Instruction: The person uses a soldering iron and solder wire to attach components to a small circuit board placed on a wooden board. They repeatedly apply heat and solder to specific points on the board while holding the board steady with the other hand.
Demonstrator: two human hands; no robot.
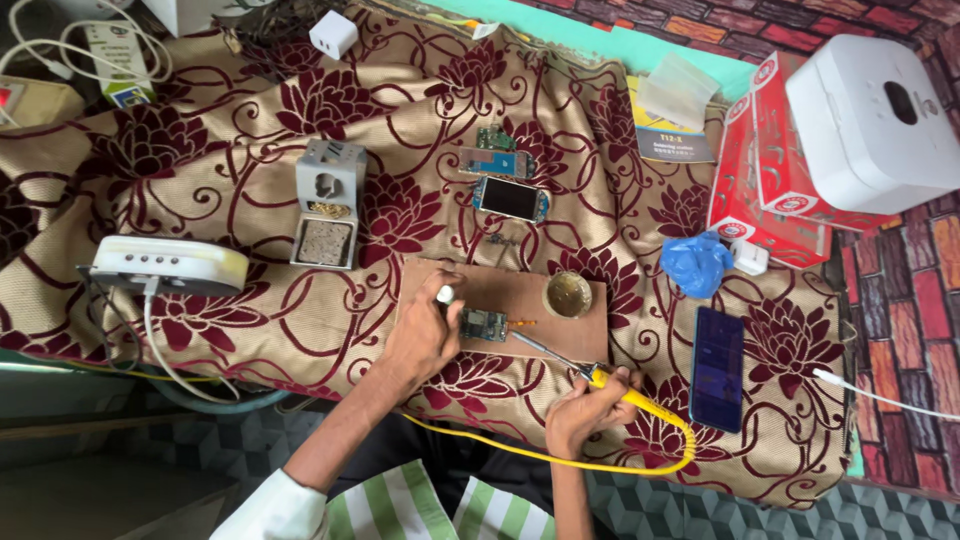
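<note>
Circuit board (485,325) — between hands, touching left hand (420,335).

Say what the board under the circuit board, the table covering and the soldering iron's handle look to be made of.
Board: probably wood or fibreboard, flat matt brown.
Table covering: woven fabric, tan with maroon flowers; it creases and drapes.
Soldering iron in the right hand: yellow handle looks like smooth plastic; the shaft is bare metal.

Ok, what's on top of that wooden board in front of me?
On the wooden board lie a small circuit board, steadied by the left hand, and a round tin. The soldering iron in the right hand reaches over it. Whatever lies under the left hand is covered.
</note>
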